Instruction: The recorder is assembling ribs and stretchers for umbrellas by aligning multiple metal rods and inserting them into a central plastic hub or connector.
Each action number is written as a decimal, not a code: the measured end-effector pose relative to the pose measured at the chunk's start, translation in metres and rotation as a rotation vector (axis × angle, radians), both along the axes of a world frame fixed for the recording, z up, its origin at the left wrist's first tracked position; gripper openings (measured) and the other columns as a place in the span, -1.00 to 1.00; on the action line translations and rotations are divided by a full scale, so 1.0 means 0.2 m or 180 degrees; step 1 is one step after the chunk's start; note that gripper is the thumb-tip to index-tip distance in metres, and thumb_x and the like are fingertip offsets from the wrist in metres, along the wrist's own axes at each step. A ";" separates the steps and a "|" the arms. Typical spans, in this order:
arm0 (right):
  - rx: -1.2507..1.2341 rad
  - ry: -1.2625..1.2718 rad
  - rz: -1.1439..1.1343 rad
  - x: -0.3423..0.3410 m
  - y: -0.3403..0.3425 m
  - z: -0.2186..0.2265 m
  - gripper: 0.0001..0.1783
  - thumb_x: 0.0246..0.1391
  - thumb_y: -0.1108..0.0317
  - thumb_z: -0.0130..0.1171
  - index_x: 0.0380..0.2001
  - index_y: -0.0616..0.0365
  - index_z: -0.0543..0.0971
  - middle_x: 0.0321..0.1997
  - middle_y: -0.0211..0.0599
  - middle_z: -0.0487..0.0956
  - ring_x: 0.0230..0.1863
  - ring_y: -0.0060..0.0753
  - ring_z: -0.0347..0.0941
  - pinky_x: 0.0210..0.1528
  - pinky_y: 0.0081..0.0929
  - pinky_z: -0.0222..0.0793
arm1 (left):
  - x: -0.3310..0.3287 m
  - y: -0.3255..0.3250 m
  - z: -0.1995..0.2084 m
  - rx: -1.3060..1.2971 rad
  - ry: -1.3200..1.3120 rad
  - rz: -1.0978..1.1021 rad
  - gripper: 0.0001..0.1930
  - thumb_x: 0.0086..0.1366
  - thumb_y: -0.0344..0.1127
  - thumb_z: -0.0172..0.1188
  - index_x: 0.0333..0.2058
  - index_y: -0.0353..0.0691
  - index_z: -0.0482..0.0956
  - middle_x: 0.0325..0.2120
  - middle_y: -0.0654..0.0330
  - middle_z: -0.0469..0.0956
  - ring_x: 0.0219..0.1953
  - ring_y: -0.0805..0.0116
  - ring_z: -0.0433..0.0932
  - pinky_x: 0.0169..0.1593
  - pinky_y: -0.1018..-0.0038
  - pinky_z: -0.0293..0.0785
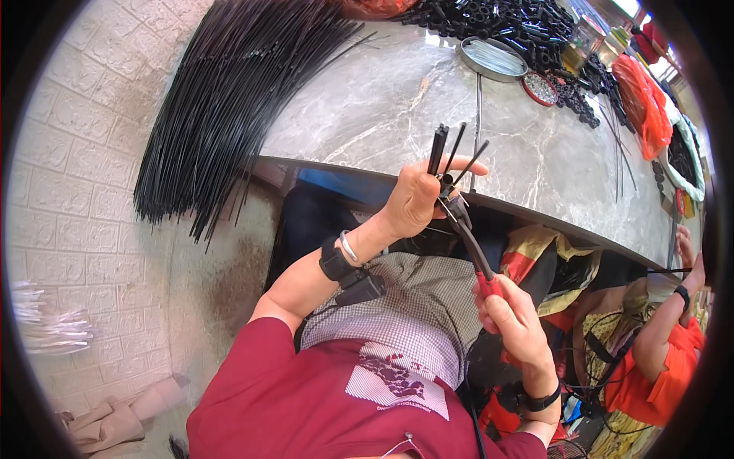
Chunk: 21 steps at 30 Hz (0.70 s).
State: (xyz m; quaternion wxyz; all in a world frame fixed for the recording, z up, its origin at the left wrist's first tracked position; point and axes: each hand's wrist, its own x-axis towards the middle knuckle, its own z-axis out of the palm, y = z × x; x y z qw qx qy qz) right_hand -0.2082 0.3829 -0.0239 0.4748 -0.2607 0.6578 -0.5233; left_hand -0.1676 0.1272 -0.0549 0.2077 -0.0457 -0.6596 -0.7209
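Observation:
Just off the near edge of the table, my left hand is closed round several thin black rods. They fan upward from the fingers, and a small round black part shows among them at the grip. My right hand is wrapped round the red handle of pliers. Their dark jaws reach up to the black part beside my left fingers. The fingers and jaws overlap there, so I cannot tell what the jaws grip.
A big bundle of long black rods overhangs the grey marbled table at left. Black tubular parts, a round tin of thin pale rods and a small red-rimmed dish lie at the back. At right sits another person in orange.

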 end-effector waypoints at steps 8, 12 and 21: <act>0.0285 0.2365 0.0059 -0.01 -0.07 0.03 -0.73 -0.15 0.43 0.29 -0.54 0.23 0.35 -0.54 -0.22 0.48 -0.63 -0.29 0.45 -0.59 -0.44 0.31 | 0.02 0.00 -0.03 -0.0090 0.0188 -0.0080 -0.05 0.10 0.58 -0.16 -0.06 -0.31 0.56 -0.71 0.49 0.34 -0.67 0.77 0.27 -0.60 0.74 0.11; 0.0549 0.3609 -0.0632 -0.03 -0.09 -0.05 -0.74 -0.05 0.53 0.25 -0.24 0.21 0.47 -0.40 -0.12 0.53 -0.47 -0.06 0.53 -0.47 -0.29 0.42 | 0.04 0.03 0.08 -0.0046 -0.0340 -0.0091 0.10 -0.04 0.67 -0.22 -0.25 -0.50 0.58 -0.72 0.48 0.36 -0.68 0.77 0.26 -0.63 0.75 0.07; 0.0120 0.2961 -0.0114 0.01 -0.14 0.07 -0.50 0.06 0.52 0.20 0.10 0.22 0.38 -0.29 0.01 0.53 -0.29 0.01 0.53 -0.31 -0.22 0.43 | 0.03 0.02 0.08 -0.0163 -0.0251 0.0134 0.05 -0.01 0.68 -0.30 -0.39 -0.39 0.62 -0.72 0.42 0.41 -0.67 0.71 0.34 -0.61 0.72 0.17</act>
